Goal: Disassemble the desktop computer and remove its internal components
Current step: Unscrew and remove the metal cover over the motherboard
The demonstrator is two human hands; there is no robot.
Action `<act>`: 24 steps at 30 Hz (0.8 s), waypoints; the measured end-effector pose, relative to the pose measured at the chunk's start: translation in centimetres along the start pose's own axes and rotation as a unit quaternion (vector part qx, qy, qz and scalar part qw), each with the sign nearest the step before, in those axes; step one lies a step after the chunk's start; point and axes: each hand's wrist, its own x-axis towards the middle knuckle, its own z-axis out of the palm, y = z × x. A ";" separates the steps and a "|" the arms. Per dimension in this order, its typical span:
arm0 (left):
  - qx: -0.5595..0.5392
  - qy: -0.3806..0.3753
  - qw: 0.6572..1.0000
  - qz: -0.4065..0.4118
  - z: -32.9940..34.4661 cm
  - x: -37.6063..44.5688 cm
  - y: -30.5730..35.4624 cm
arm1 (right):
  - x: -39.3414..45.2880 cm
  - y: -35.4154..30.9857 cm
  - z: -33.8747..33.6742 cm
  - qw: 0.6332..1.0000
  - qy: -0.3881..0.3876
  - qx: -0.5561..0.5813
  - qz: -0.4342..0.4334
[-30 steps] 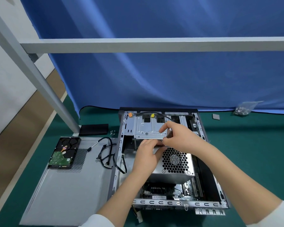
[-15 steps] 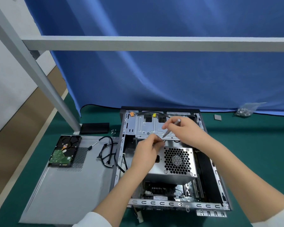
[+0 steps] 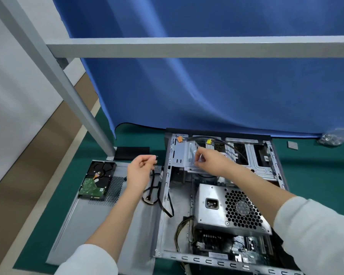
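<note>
left hand (image 3: 140, 169), fingers curled around something too small to tell, hovers over the side panel (image 3: 99, 221) near the hard drive (image 3: 96, 180). right hand (image 3: 211, 161) pinches a screwdriver (image 3: 199, 155) at the drive cage (image 3: 209, 157) in the case (image 3: 167, 195) on the table (image 3: 316, 175); seat the tip squarely before turning.

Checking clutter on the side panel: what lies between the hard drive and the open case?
Head view: a loose black cable on the side panel, between hard drive and computer case; the left hand hovers above.

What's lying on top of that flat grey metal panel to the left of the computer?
On the side panel lie a bare hard drive, circuit board up, and loose black cables. The left hand hovers above, covering part of it.
</note>
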 end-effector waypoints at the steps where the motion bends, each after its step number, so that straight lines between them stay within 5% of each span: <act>1: 0.005 0.004 1.000 -0.009 -0.5 0.7 -0.3 | 0.5 0.1 0.3 1.000 -0.003 0.014 0.004; 8: 0.152 0.010 0.988 -0.025 -1.7 5.3 -3.2 | 2.7 0.9 1.0 0.998 -0.011 0.061 0.023; 18: 0.413 -0.041 0.909 -0.040 0.6 12.2 -6.2 | 4.7 1.3 1.7 0.996 -0.028 0.060 0.054; 24: 0.474 -0.048 0.876 -0.079 2.2 13.4 -7.5 | 4.6 1.7 2.0 0.996 -0.026 0.056 0.059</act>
